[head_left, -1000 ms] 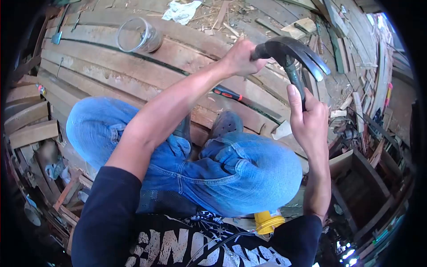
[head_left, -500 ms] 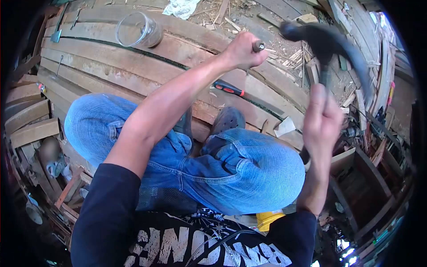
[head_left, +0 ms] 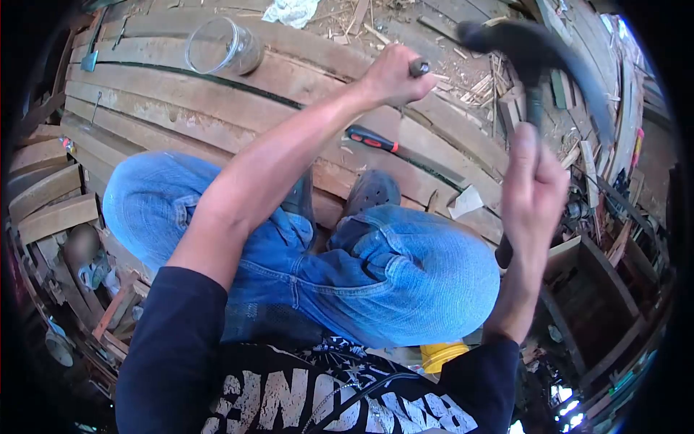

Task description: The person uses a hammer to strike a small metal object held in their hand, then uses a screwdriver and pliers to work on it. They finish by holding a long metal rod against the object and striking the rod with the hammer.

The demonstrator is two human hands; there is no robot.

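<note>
- Claw hammer (head_left: 533, 65): held high and blurred, its handle wrapped in the right hand (head_left: 533, 184), head up and to the right of the rod
- Steel rod (head_left: 418, 68): only its top end shows, poking out of the left hand (head_left: 394, 76), a closed fist over the planks (head_left: 217, 108)
- Step, as I judge it: the top of a swing; a blow calls for the face landing square on the rod's end, clear of the knuckles
- Hammer head and rod end are well apart
</note>
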